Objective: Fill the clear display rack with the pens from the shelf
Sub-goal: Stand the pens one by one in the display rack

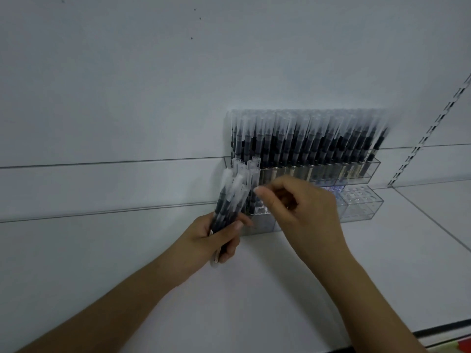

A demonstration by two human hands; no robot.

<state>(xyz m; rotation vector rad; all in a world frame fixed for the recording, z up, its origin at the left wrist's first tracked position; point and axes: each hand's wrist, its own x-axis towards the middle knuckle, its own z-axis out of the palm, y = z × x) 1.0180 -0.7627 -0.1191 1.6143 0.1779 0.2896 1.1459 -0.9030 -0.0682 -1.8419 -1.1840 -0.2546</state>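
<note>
Bunch of pens (pixel 230 200) gripped in left hand (pixel 216 238). Right hand (pixel 300 207) held beside rack (pixel 362 202), fingers curled; pinch can't really be told, blurry. Upper tier packed.

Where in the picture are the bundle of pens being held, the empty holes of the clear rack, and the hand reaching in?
bundle of pens (pixel 230 200), head view, on the frosted caps.
clear display rack (pixel 362 200), head view, on the empty holes of the lower front tier.
right hand (pixel 305 207), head view, on the back of the hand.
</note>
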